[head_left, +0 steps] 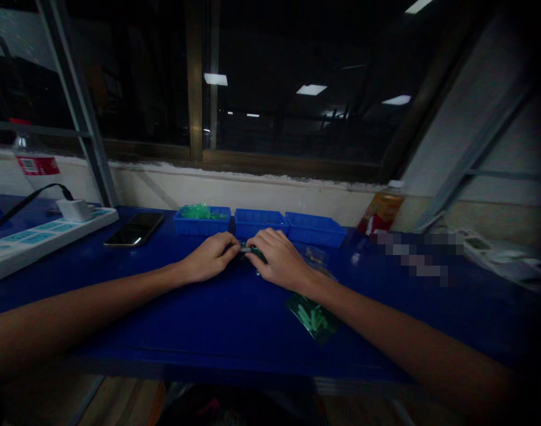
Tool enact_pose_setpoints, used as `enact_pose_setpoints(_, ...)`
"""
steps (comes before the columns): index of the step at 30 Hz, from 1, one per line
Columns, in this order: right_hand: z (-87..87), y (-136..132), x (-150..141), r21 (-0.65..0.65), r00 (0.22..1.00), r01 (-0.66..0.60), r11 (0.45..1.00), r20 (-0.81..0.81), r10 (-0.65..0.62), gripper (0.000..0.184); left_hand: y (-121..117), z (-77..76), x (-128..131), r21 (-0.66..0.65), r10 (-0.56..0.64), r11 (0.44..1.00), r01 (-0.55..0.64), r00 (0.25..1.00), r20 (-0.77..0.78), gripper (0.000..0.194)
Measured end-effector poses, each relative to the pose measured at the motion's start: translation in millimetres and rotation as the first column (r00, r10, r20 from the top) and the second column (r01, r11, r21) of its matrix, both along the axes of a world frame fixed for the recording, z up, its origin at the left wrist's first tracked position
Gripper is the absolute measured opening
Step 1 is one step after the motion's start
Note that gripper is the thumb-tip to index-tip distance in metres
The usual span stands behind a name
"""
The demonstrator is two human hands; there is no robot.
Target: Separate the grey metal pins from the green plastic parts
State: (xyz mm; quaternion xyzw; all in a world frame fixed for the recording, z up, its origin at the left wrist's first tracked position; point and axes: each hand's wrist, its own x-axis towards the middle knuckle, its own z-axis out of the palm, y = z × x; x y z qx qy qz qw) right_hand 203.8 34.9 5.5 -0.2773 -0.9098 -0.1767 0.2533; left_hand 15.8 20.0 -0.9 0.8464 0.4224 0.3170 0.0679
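Note:
Both hands meet over the middle of the blue table (199,319), just in front of the blue bins. Between their fingertips is a small dark-green and grey piece (245,249), mostly hidden, too small to name. My left hand (212,257) pinches its left end with thumb and forefinger. From the right, my right hand (279,257) curls over it, thumb below and fingers above. A tiny shiny bit (258,273) lies on the table under the right thumb. Beneath my right forearm rests a clear bag of light-green strips (313,318).
Three blue bins stand along the wall: a left bin (202,226) with green pieces, a middle bin (259,220) and a right bin (317,229). A phone (134,229) and power strip (48,239) lie left. A drink bottle (383,208) stands right; a small clear bag (315,255) lies nearby.

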Motion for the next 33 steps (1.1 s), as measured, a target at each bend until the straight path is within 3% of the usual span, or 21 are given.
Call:
enact_pose_setpoints(17, 0.0, 0.3, 0.3, 0.007, 1.000, 0.011, 1.000, -0.005, -0.011, 0.016, -1.7, -2.9, -0.5, 0.080, -0.053, 0.995, 0.055, 0.998, -0.027, 0.011)
enact_pose_setpoints(33, -0.7, 0.5, 0.4, -0.004, 1.000, -0.001, 1.000, 0.005, 0.001, 0.016, -0.5, -4.9, -0.8, 0.066, -0.057, 0.996, 0.061, 0.997, -0.061, 0.012)
